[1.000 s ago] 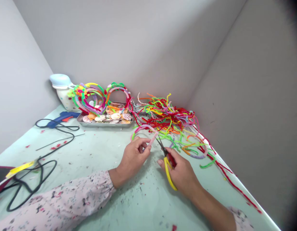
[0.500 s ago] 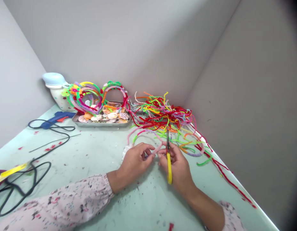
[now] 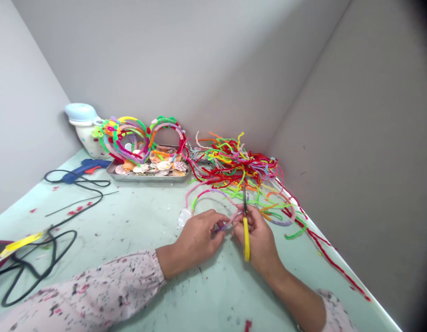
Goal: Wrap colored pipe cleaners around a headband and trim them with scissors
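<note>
Pink, magenta, green and purple fuzz covers a slim curved band (image 3: 211,191) held low over the middle of the surface (image 3: 137,212). Its arch bows away from the person toward the back wall (image 3: 185,60), its long axis bending from beside the left hand (image 3: 201,237) over to the right hand (image 3: 256,235), where a pink stretch slants down leftward between the two sets of fingertips. The left hand's grip is nearly closed, thumb and forefinger about a purple stretch; the right hand's grip is curled around yellow-handled scissors (image 3: 247,237), its fingertips at the pink stretch. The scissors point almost straight ahead, handles nearest the person. Just beyond lies a tangled heap of fuzzy stems (image 3: 234,173), with a long red stem (image 3: 337,266) trailing along the right edge. Pale green and specked, the surface also carries a metal tray (image 3: 147,179) of shells (image 3: 161,167) with decorated hoops (image 3: 181,137) standing at it, a blue glue gun (image 3: 73,175), a looping black cord (image 3: 84,211) and a blue-lidded white container (image 3: 89,138). Plain grey walls meet behind and on both sides.
</note>
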A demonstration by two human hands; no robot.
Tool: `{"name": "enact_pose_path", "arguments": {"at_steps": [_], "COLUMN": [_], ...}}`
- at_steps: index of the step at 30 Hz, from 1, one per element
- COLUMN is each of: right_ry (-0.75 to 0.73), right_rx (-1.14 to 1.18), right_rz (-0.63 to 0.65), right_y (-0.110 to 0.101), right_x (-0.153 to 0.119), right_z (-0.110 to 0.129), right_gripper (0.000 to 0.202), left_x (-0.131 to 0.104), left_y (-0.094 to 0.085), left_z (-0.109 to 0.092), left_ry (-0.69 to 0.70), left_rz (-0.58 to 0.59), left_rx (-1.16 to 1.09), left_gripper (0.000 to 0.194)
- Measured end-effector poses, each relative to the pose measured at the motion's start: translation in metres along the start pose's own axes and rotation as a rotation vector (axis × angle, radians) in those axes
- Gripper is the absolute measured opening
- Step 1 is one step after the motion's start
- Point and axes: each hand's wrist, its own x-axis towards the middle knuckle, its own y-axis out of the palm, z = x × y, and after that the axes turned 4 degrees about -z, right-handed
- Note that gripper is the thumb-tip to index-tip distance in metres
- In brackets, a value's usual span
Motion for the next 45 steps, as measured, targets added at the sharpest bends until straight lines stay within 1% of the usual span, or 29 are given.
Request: {"name": "enact_pose_path", "arguments": {"at_steps": [5,8,10,13,21,27,32,37,40,45], "right_ry": [0.007,0.004,0.003,-0.014,-0.068,-0.104,-0.066,0.010,0.036,0.060], "right_rx": [0.009,0.009,-0.002,-0.036,-0.126,-0.123,-0.091,-0.019,0.029,0.054], "right_rz": [-0.005,-0.008,-0.017,-0.033,-0.056,-0.079,-0.055,-0.018,-0.021,-0.020], "right_y": [-0.0002,0.0001,0.0001,-0.0004,0.0003,-0.0006,-0.0013,-0.0015,-0.0017,-0.0024], "right_x": [0.0005,0.0004,0.0004,0.0001,-0.0024,-0.0010,0.0017,0.0028,0.0021,0.0011], "right_z": [-0.0004,-0.0011,-0.0015,-0.0016,0.0029,0.0035,0.0014,-0.0028,-0.0031,-0.0004], "right_gripper": [0.043,0.041,0.040,0.041,0.041,0.042,0.044,0.042,0.041,0.043], "left_x": [0.0003,0.0010,0.0013,0.0011,0.0014,0.0010,-0.0004,-0.0001,0.0002,0.0006], "left_y": [-0.0006,-0.0002,0.0009,0.0027,0.0014,-0.0001,0.0003,0.0018,0.0031,0.0037], "left_z": [0.0004,0.0023,0.0039,0.0056,0.0031,-0.0004,-0.0013,0.0004,0.0022,0.0023], "left_ry": [0.016,-0.022,-0.062,-0.081,-0.063,-0.005,0.000,-0.028,-0.046,-0.035], "left_rz": [-0.033,-0.064,-0.069,-0.076,-0.068,-0.044,-0.041,-0.084,-0.092,-0.079], "left_rx": [0.013,-0.020,-0.069,-0.112,-0.118,-0.098,-0.124,-0.179,-0.201,-0.190], "left_gripper": [0.024,0.022,0.024,0.025,0.021,0.016,0.019,0.020,0.020,0.021]}}
